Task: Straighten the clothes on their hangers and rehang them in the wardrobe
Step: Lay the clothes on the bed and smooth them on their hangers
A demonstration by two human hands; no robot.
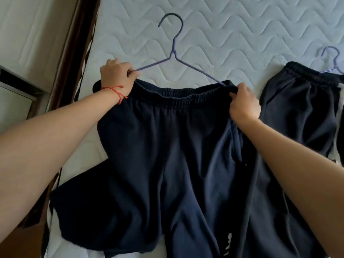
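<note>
Dark navy trousers (167, 155) lie flat on a quilted white mattress (232, 34), waistband away from me. A thin purple wire hanger (174, 51) rests above the waistband, hook pointing up, its two arm ends reaching into the waistband corners. My left hand (117, 75), with a red string bracelet on the wrist, pinches the hanger's left arm end at the waistband's left corner. My right hand (243, 103) grips the right corner of the waistband where the hanger's right arm goes in.
A second dark garment with a white side stripe (301, 108) lies at the right on its own purple hanger (333, 58). A dark wooden bed frame edge (74, 53) runs down the left, with pale floor (28, 34) beyond it.
</note>
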